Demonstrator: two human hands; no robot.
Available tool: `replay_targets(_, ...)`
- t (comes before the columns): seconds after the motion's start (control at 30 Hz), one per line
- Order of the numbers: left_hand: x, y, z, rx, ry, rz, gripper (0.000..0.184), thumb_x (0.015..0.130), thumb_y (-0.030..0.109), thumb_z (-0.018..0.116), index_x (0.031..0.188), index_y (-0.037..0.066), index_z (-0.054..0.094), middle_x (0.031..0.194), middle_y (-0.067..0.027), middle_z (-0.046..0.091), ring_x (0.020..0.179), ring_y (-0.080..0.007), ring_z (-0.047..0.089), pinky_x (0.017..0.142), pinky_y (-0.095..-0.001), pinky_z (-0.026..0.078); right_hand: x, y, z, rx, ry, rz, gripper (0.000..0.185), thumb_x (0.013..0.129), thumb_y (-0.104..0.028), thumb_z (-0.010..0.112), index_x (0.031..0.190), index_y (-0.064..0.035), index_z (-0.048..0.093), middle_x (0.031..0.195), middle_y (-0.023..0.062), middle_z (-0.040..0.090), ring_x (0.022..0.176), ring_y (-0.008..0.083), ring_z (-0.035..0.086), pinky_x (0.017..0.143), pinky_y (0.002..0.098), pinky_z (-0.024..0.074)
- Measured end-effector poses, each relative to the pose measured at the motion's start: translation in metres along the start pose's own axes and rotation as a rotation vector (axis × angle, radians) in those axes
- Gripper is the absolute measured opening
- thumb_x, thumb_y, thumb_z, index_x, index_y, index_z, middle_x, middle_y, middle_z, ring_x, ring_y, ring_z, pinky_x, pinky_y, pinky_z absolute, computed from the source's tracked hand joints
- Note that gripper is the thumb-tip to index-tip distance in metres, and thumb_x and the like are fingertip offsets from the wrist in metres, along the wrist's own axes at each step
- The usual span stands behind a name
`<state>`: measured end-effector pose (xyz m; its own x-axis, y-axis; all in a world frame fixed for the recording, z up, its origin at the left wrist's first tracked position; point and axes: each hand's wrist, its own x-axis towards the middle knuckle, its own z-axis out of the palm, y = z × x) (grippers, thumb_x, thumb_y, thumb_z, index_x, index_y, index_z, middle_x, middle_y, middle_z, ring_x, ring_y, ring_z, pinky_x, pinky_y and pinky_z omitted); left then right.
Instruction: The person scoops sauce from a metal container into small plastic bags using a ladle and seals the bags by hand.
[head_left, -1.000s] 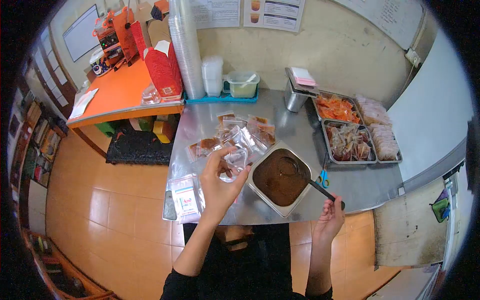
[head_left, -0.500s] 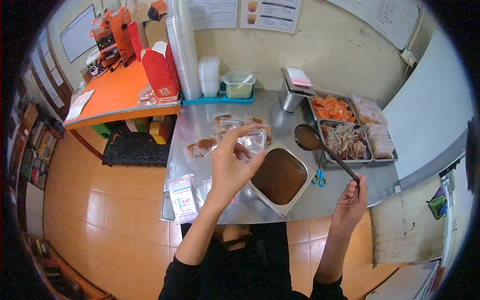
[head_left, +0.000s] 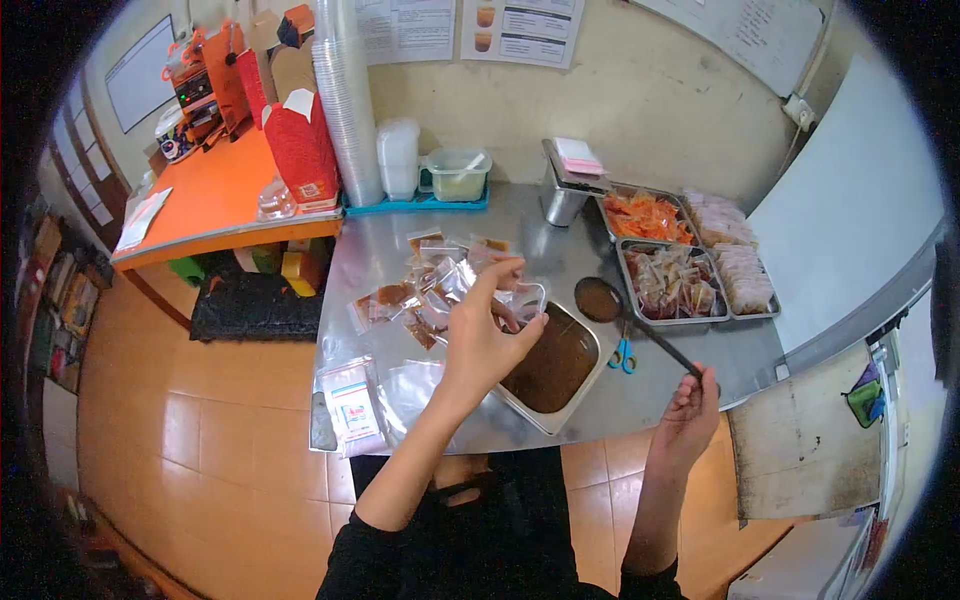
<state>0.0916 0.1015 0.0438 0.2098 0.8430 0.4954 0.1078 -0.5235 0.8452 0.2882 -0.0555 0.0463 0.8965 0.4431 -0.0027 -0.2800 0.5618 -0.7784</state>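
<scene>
My left hand (head_left: 482, 345) pinches a small clear plastic bag (head_left: 528, 300), its mouth spread apart between thumb and fingers. Beneath the bag is a square steel container (head_left: 551, 424) of dark brown sauce (head_left: 552, 370), partly hidden by that hand. My right hand (head_left: 688, 415) grips the handle of a black ladle (head_left: 665, 345). Brown sauce fills the ladle's bowl, which is held right of the container, apart from the bag. Blue-handled scissors (head_left: 622, 357) lie beside the container. Several small sauce sachets (head_left: 388, 296) are piled behind my left hand.
Loose clear bags (head_left: 412, 388) and a bag pack (head_left: 352, 405) lie at the steel table's front left. Trays of shredded orange food (head_left: 648, 218) and packed portions (head_left: 672, 280) stand at right. A steel canister (head_left: 565, 200) and stacked cups (head_left: 348, 110) stand at the back.
The view has shifted slightly, moving the table left in frame. My left hand and the bag are now farther over the sauce container. The ladle stays to the right, still holding sauce.
</scene>
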Motion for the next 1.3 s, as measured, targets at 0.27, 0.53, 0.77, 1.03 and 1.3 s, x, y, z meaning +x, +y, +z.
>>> replay_targets(0.27, -0.006, 0.000, 0.046, -0.177, -0.133, -0.070, 0.067, 0.070, 0.008, 0.082, 0.131, 0.007, 0.053, 0.100, -0.0097, 0.070, 0.062, -0.0105, 0.062, 0.059, -0.0249, 0.052, -0.003, -0.034, 0.029, -0.128, -0.029, -0.209, 0.029, 0.098, -0.028, 0.060, 0.099, 0.0002, 0.065, 0.073, 0.0016, 0.061, 0.063, 0.0053, 0.054, 0.056, 0.0170, 0.0405)
replay_targets(0.53, -0.007, 0.002, 0.055, -0.201, -0.185, -0.069, 0.069, 0.070, 0.008, 0.081, 0.132, 0.006, 0.052, 0.096, -0.0074, 0.069, 0.061, -0.0106, 0.062, 0.058, -0.0257, 0.051, -0.010, -0.037, 0.030, -0.276, 0.002, -0.323, 0.031, 0.098, -0.031, 0.059, 0.098, -0.0008, 0.065, 0.071, 0.0025, 0.062, 0.057, 0.0063, 0.053, 0.051, 0.0177, 0.0391)
replay_targets(0.77, -0.006, 0.004, 0.054, -0.184, -0.184, -0.071, 0.068, 0.070, 0.007, 0.081, 0.132, 0.008, 0.053, 0.096, -0.0066, 0.069, 0.062, -0.0105, 0.062, 0.059, -0.0258, 0.051, -0.013, -0.039, 0.033, -0.326, -0.037, -0.516, 0.032, 0.100, -0.030, 0.055, 0.099, 0.0009, 0.063, 0.066, 0.0047, 0.061, 0.050, 0.0084, 0.053, 0.044, 0.0191, 0.0369)
replay_targets(1.03, -0.006, 0.003, 0.051, -0.176, -0.174, -0.058, 0.068, 0.070, 0.008, 0.082, 0.132, 0.008, 0.053, 0.096, -0.0075, 0.068, 0.061, -0.0110, 0.062, 0.059, -0.0261, 0.051, -0.019, -0.033, 0.024, -0.351, -0.211, -0.798, 0.032, 0.103, -0.028, 0.050, 0.098, 0.0016, 0.062, 0.065, 0.0081, 0.062, 0.048, 0.0117, 0.054, 0.043, 0.0221, 0.0388)
replay_targets(1.3, -0.008, 0.005, 0.048, -0.203, -0.165, -0.091, 0.069, 0.070, 0.006, 0.082, 0.132, 0.007, 0.053, 0.096, -0.0086, 0.068, 0.063, -0.0114, 0.064, 0.061, -0.0258, 0.053, -0.031, -0.018, 0.013, -0.501, -0.411, -0.938, 0.033, 0.101, -0.028, 0.053, 0.098, 0.0044, 0.061, 0.066, 0.0078, 0.061, 0.046, 0.0151, 0.053, 0.045, 0.0246, 0.0416)
